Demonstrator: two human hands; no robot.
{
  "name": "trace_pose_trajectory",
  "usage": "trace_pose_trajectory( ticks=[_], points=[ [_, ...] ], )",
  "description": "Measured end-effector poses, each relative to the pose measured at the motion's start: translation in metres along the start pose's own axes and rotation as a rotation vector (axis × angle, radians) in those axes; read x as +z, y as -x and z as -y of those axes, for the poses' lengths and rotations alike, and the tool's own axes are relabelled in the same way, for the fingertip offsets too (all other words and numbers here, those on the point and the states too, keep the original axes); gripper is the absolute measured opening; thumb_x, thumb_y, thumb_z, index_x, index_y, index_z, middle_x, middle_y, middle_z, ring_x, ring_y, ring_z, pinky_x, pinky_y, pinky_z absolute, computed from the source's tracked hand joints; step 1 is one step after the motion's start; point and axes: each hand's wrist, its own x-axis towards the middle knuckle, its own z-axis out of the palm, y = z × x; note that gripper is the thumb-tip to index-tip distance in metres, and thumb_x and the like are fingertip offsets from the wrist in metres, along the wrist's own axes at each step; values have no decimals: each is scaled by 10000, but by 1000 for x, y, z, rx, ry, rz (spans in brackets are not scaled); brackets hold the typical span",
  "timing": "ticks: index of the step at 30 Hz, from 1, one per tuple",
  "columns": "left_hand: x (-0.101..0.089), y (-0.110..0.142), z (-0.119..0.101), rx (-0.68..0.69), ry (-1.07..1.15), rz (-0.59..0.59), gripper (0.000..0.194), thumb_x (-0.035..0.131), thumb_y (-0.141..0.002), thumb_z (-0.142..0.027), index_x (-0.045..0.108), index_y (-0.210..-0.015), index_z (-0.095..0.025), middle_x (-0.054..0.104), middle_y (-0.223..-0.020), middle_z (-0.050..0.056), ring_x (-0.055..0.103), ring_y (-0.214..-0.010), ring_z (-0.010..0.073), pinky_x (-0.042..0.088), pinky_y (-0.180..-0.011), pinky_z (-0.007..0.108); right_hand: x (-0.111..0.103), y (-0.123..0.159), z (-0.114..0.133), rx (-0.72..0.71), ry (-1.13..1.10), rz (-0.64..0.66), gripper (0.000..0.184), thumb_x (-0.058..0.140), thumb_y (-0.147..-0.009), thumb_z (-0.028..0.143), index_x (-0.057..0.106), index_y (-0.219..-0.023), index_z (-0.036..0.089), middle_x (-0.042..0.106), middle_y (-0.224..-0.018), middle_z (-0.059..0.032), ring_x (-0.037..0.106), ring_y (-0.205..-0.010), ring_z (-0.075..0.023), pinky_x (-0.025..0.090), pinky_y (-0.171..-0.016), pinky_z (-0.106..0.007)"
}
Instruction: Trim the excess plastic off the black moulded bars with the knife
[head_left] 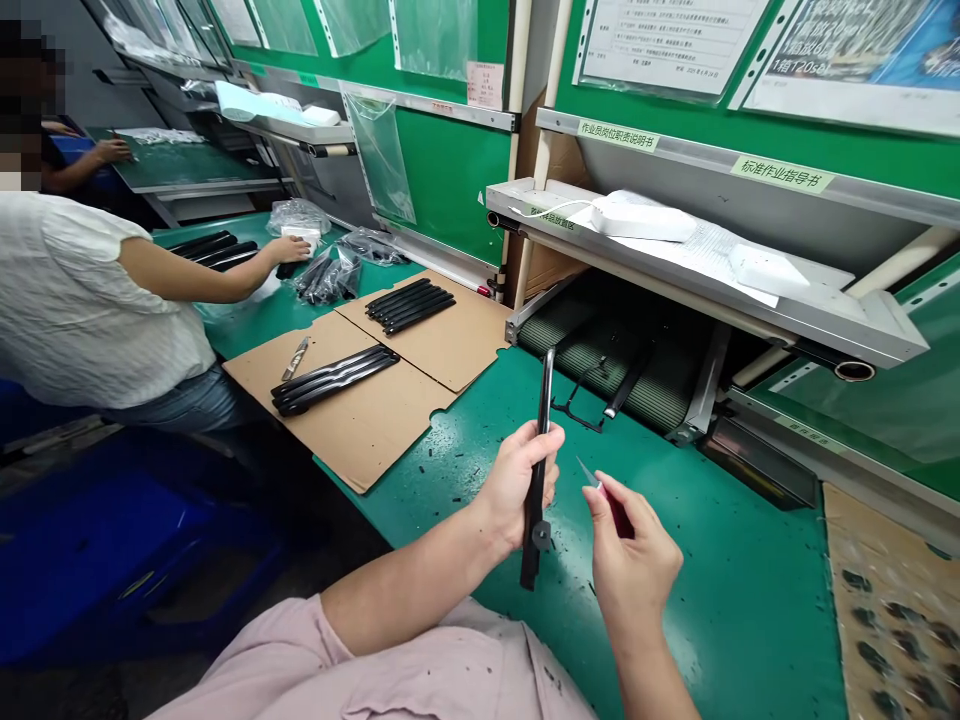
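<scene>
Our left hand (516,482) is wrapped around a black strip (536,490) above the worktop (727,590). Our right hand (637,545) pinches a knife (620,515), its blade near the strip but apart.

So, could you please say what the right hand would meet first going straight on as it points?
Led by its blade, the right hand would probably meet the left hand, where it grips the black strip, though depth is unclear.
</scene>
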Motion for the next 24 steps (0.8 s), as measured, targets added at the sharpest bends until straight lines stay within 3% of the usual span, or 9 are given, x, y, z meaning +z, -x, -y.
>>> trace_pose_trajectory(
  ticks=[4, 6, 8, 12, 14, 17, 21, 24],
  points=[
    [4, -1, 4, 164, 55, -82, 279, 657, -811, -313, 411, -730, -209, 253, -492, -115, 212, -378, 48, 197, -353, 177, 1, -10, 7, 188, -179, 513, 370, 548, -898, 495, 680, -758, 179, 540, -614, 18, 455, -552, -120, 345, -503, -247],
    [5, 0, 4, 254, 54, -64, 312, 624, -837, -329, 395, -669, -199, 327, -506, -90, 322, -423, 60, 339, -429, 189, -1, -19, 11, 174, -185, 610, 406, 578, -873, 501, 601, -632, 175, 413, -553, 42, 364, -527, -103, 278, -491, -249],
    [3, 3, 1, 274, -10, 26, 296, 618, -843, -323, 449, -644, -183, 444, -554, -47, 494, -558, 97, 463, -600, 235, -8, -33, 13, 124, -144, 598, 395, 589, -870, 479, 586, -616, 176, 407, -562, 41, 368, -542, -105, 287, -518, -255],
    [-6, 7, -2, 253, -157, 213, 135, 709, -765, -229, 612, -699, -163, 652, -786, 47, 637, -901, 220, 487, -873, 364, -31, -65, 14, 57, 23, 478, 336, 540, -900, 502, 700, -848, 211, 578, -713, -1, 496, -620, -140, 361, -567, -267],
    [-9, 7, -2, 353, -163, 178, 94, 719, -761, -208, 647, -712, -173, 677, -866, 56, 634, -1007, 261, 456, -969, 427, -39, -70, 14, 69, 122, 342, 368, 483, -928, 526, 692, -1032, 242, 620, -825, -17, 549, -694, -159, 401, -603, -270],
    [-11, 4, 0, 553, -184, 96, 92, 697, -793, -205, 663, -710, -185, 678, -896, 52, 625, -1072, 279, 417, -1039, 476, -33, -57, 12, 86, 82, 218, 403, 413, -968, 498, 639, -1196, 255, 629, -898, -31, 583, -763, -164, 448, -648, -266],
    [-10, 2, 4, 770, -261, 52, 91, 670, -812, -171, 657, -724, -188, 671, -905, 44, 632, -1066, 268, 439, -1029, 482, -6, -29, 5, 60, -61, 135, 343, 517, -936, 452, 690, -1131, 230, 635, -838, -32, 571, -649, -141, 447, -556, -248],
    [-12, 3, 8, 861, -320, 43, 91, 647, -829, -148, 649, -749, -191, 666, -925, 41, 628, -1075, 264, 452, -1021, 498, 8, -19, 3, 57, -120, 96, 317, 577, -910, 422, 708, -1114, 219, 648, -835, -40, 583, -642, -141, 457, -540, -246]
  ],
)
